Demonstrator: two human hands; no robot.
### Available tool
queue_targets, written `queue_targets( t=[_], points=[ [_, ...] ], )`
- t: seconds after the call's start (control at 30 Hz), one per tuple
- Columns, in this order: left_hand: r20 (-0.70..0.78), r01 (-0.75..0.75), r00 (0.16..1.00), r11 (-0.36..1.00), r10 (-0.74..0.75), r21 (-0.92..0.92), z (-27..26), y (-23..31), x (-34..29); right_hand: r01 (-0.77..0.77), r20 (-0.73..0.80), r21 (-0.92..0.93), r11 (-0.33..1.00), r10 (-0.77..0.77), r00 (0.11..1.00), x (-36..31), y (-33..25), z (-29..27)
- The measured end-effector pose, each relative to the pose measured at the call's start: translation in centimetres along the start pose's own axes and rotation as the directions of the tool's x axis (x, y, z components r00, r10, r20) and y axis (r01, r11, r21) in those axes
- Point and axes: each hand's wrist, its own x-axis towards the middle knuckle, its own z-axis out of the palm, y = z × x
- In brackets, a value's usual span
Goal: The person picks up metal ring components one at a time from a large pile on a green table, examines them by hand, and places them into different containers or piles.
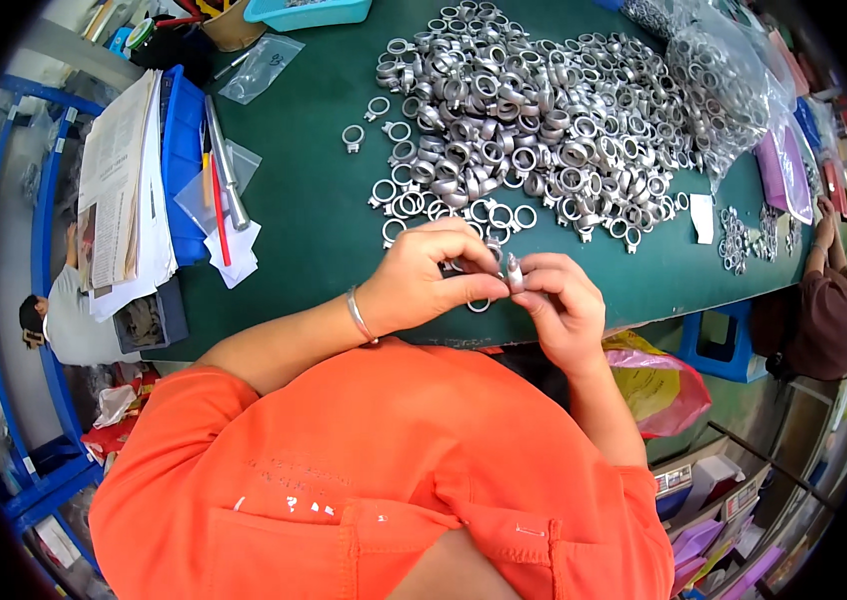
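Near the front edge of the table, my two hands are close together. My right hand (566, 302) pinches a silver metal ring (515, 274), seen edge-on, between thumb and fingers. My left hand (429, 275) is closed, with its thumb and forefinger tips reaching close to that ring; what it grips is partly hidden. A loose ring (479, 306) shows just under the left thumb. Beyond the hands lies a large heap of similar metal rings (544, 120), each with a small lug, and several strays at its near left side.
A clear plastic bag (729, 90) of rings lies at the right, near a white paper slip (702, 218) and smaller metal parts (734, 240). Papers (122, 180) rest on a blue bin (184, 160) at the left. A blue stool (727, 342) and another person (829, 310) are at the right.
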Motion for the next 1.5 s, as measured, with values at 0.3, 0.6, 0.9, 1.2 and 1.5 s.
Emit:
queue_targets(
  t=[0.3,0.6,0.9,1.2,1.5],
  points=[
    [-0.107,-0.133,0.985,0.99,0.136,0.038,0.7,0.0,0.3,0.187,-0.151,-0.204,0.961,-0.22,0.964,0.3,0.0,0.8],
    [0.268,0.509,0.8,0.371,-0.536,-0.777,0.3,0.1,0.0,0.466,0.143,-0.251,0.848,-0.443,0.885,1.7,-1.9,1.4],
    [0.186,0.491,0.773,0.387,-0.607,-0.78,-0.3,0.3,0.0,0.062,0.021,-0.682,0.729,-0.066,0.998,2.8,3.2,-0.4],
    [0.133,0.5,0.845,0.679,-0.517,-0.538,0.4,-0.1,0.1,-0.335,0.052,0.276,0.901,0.335,0.941,0.9,0.1,1.4],
    [0.074,0.43,0.884,0.742,-0.461,-0.514,0.2,0.5,-0.2,0.287,-0.029,-0.394,0.873,-0.324,0.946,1.7,0.1,2.2]
  ],
)
